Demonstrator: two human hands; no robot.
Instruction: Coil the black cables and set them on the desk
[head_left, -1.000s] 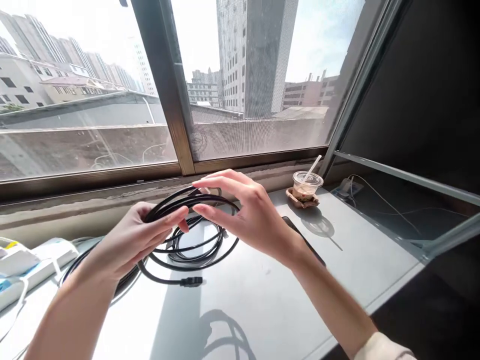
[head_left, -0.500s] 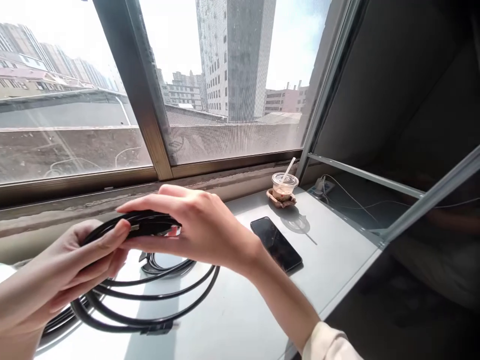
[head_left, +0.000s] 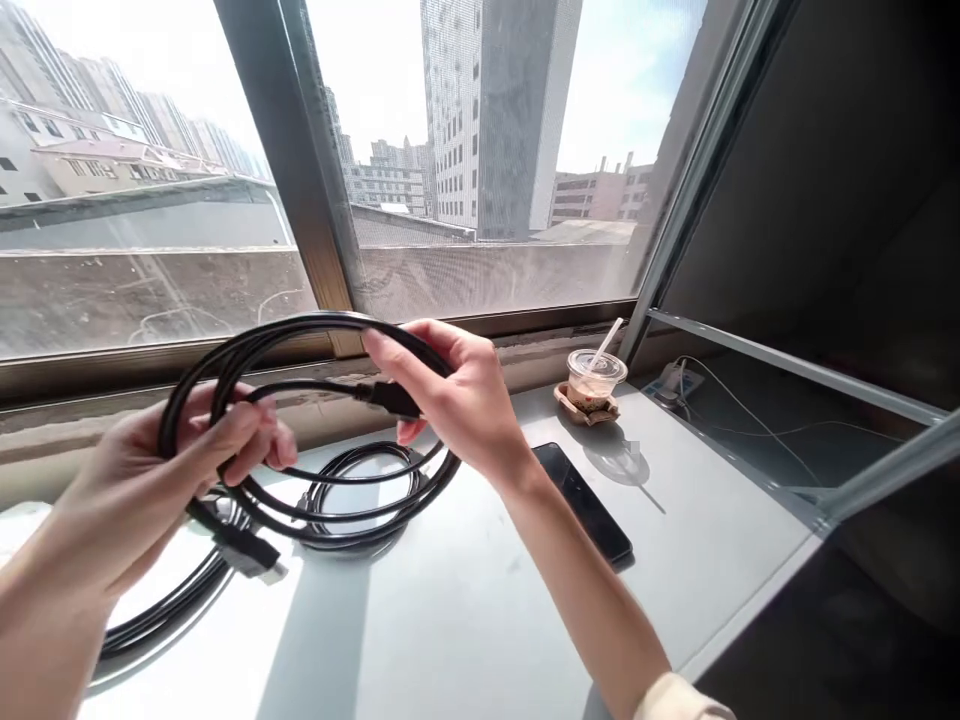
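A coiled black cable (head_left: 300, 345) is held up above the grey desk (head_left: 465, 620) in front of the window. My left hand (head_left: 180, 460) is closed around the coil's left side. My right hand (head_left: 450, 390) grips the coil's right side, fingers closed on the strands next to one black plug (head_left: 390, 398). The other plug (head_left: 251, 552) hangs below my left hand. A second, smaller black cable coil (head_left: 360, 495) lies flat on the desk under the held loops, and more black cable (head_left: 150, 625) runs along the desk at the left.
A black phone (head_left: 585, 505) lies face up on the desk right of my right forearm. A plastic drink cup (head_left: 595, 378) with a straw stands on a brown holder near the window corner. A white charger and wires (head_left: 675, 380) lie at the right, behind a metal frame.
Both hands have lifted the coil higher and spread it into a wider loop. One plug now sits by my right fingers; the other dangles under my left hand. The camera swung slightly.
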